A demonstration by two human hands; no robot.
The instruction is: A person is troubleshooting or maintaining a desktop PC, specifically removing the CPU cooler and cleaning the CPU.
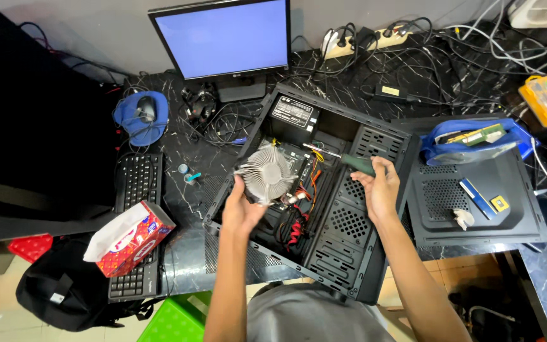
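Two hands over open case (324, 190) on surface | left hand (240, 212) fingers clamped on cooler (266, 174), held above motherboard | right hand (380, 187) fingers closed around screwdriver (349, 161)

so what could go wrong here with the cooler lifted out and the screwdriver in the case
1. The left hand holds the round finned CPU cooler by its edge above the open computer case; if it slips it could drop onto the board below.
2. The right hand points a green-handled screwdriver into the case, where its tip could scrape the board or nick the red and orange cables.
3. The case overhangs the table's front edge, so leaning on it might tip it.
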